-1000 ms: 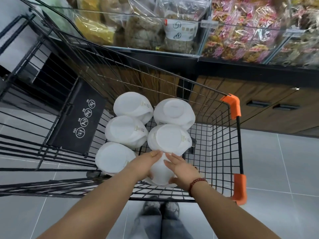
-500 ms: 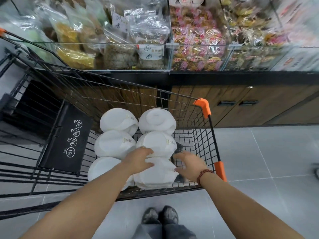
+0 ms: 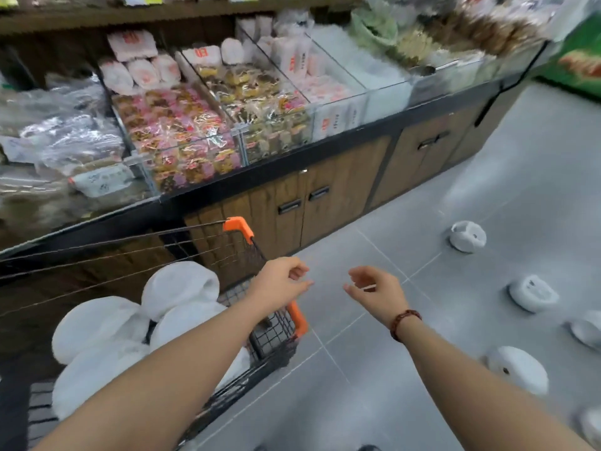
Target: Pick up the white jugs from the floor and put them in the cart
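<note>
A black wire cart [image 3: 273, 336] with orange corner guards fills the lower left of the frame. It holds a tight cluster of white jugs [image 3: 180, 284] lying on their sides, round plain bottoms turned up. Blur hides their caps and handles. On the grey tiled floor [image 3: 357, 369], along the right edge of the frame and well apart from the cart, several floor jugs [image 3: 517, 369] lie scattered, squat and white.

Across the top, clear bins [image 3: 237, 135] on the wood-fronted counter [image 3: 302, 222] hold wrapped snacks [image 3: 175, 125].

The left hand [image 3: 283, 281] hovers over the cart's orange-cornered end and the right hand [image 3: 374, 288] over bare floor. Both hold nothing, their fingers loosely curled. A beaded bracelet [image 3: 405, 322] circles the right wrist.
</note>
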The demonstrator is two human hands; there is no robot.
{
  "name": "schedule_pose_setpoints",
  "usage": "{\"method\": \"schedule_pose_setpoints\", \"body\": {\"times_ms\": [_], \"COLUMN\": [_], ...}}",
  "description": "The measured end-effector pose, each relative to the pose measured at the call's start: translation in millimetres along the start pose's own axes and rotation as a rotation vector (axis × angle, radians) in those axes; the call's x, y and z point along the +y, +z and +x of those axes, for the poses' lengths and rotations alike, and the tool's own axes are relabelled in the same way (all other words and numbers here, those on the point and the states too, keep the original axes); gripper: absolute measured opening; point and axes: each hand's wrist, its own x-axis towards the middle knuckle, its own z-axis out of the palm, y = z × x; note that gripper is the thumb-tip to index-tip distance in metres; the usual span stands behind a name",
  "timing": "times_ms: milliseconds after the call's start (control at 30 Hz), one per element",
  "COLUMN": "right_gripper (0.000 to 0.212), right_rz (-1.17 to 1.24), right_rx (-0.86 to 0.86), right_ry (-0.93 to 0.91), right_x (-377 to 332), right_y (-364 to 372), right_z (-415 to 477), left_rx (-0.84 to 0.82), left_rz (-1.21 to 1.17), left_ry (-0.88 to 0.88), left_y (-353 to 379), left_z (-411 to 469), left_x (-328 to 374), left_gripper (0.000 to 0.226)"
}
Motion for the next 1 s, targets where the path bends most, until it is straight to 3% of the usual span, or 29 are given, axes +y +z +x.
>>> {"method": "schedule_pose_setpoints", "body": {"times_ms": [533,800,1000], "right_gripper": [0.021,0.018,0.013], "right_rz": [0.099,0.201,0.247], "right_rx": [0.457,0.631,0.643], "right_ry": [0.492,0.671,0.745], "right_x": [281.6,367.0,422.1], "right_y": [-274.6,-340.1,-377.8], "right_z": [-117.8,-161.1,-136.2], "left_rx": [-0.471,-0.68,-0.801], "left_rz": [-0.002,0.017,0.068], "left_ry": [0.2,0.221,0.248], "left_y": [340.1,451.0,532.5], "left_z": [62.1,90.4,145.1], "left_x": [248.7,319.6,353.5], "left_gripper": [0.024,0.023,0.022]}}
